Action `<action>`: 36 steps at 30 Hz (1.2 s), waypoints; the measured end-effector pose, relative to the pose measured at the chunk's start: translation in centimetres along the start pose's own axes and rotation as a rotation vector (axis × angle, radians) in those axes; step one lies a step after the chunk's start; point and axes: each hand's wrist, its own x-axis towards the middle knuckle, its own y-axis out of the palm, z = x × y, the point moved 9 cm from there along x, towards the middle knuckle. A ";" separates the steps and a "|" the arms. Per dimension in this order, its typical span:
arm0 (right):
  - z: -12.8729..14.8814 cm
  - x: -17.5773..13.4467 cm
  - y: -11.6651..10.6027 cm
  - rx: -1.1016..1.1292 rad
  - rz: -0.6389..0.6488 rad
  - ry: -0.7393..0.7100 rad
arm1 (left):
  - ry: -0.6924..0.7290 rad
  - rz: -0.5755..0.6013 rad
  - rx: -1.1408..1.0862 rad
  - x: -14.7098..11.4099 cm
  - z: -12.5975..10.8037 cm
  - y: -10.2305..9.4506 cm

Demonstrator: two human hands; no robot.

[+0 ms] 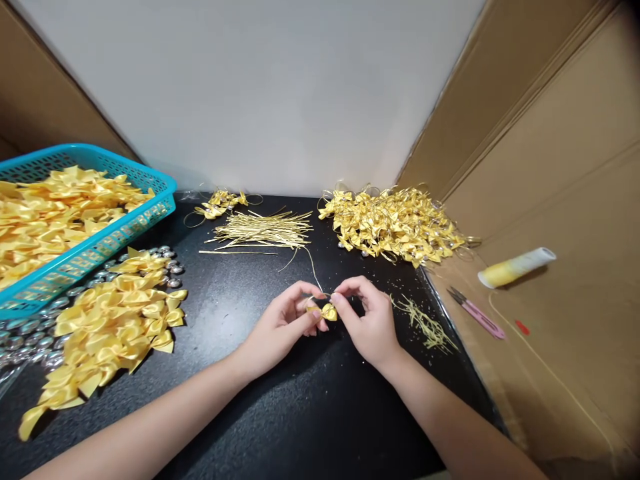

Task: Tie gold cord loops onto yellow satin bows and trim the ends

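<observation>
Between my hands, above the black table, is a small yellow satin bow (pixel 329 312). My left hand (pixel 293 315) is closed, pinching the bow between thumb and fingers. My right hand (pixel 364 315) is closed too, its thumb and forefinger pinching a thin gold cord (pixel 316 270) just above the bow. One end of that cord rises away toward the pile of cut gold cords (pixel 265 230) behind my hands. The fingertips partly hide where cord and bow meet.
At left, a blue basket (pixel 160 190) holds yellow bows; loose bows (pixel 115 313) and silver beads (pixel 30 337) lie before it. Finished-looking corded bows (pixel 395 223) are heaped back right. Cord scraps (pixel 425 325), pink-handled snips (pixel 477 315) and a yellow-white tube (pixel 517 267) sit at right.
</observation>
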 end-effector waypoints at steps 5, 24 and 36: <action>0.3 0.5 -0.3 -0.063 -0.012 0.055 | -0.015 0.009 0.007 -0.4 -0.1 0.7; -9.2 -6.1 -23.0 -1.326 -0.092 0.380 | -0.118 -0.184 0.024 -0.8 0.8 0.4; -8.4 -6.1 -23.3 -0.817 -0.259 0.570 | -0.124 -0.190 -0.012 -0.9 1.2 0.2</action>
